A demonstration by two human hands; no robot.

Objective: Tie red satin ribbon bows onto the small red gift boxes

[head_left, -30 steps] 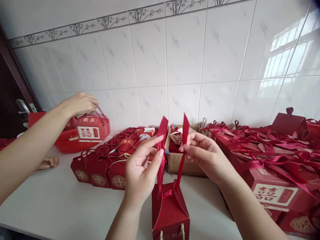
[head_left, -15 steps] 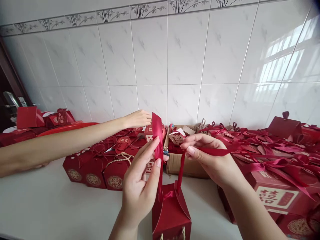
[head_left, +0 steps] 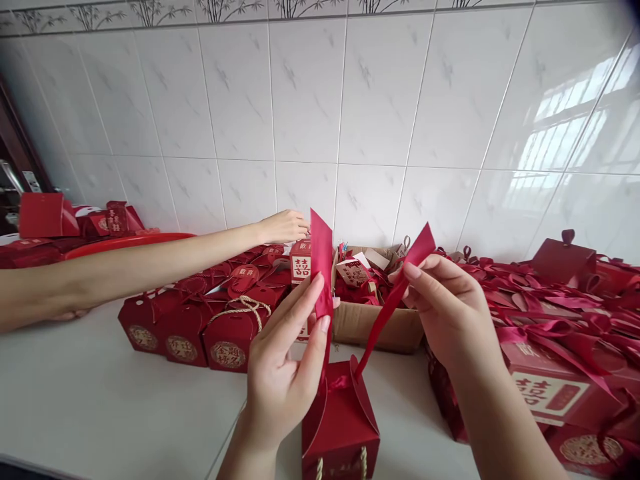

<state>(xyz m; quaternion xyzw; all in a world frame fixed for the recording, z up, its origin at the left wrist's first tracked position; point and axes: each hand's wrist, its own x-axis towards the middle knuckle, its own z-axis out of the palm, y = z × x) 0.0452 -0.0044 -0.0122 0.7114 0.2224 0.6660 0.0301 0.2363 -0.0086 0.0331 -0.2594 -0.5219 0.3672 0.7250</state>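
A small red gift box point(head_left: 341, 420) with gold cord on its front stands before me, a red ribbon point(head_left: 383, 317) coming up from its top. My left hand point(head_left: 285, 363) pinches one ribbon end, which sticks up above the fingers. On the other side, my right hand point(head_left: 445, 313) pinches the second end between thumb and fingers, its slanted tip pointing up to the right. The two ribbon lengths spread apart in a V over the box. Part of the left length is hidden behind my left hand.
Another person's arm point(head_left: 150, 267) reaches in from the left over a row of red boxes point(head_left: 183, 343). Behind my hands sits an open cardboard box point(head_left: 375, 327) of tags and ribbons. Many ribboned red boxes point(head_left: 550, 393) are piled at right. A tiled wall point(head_left: 305, 100) closes the back.
My right hand has moved right and turned, so its ribbon end now points up and the ribbon runs straight to the box. The left hand keeps its pinch. The view has tilted slightly down.
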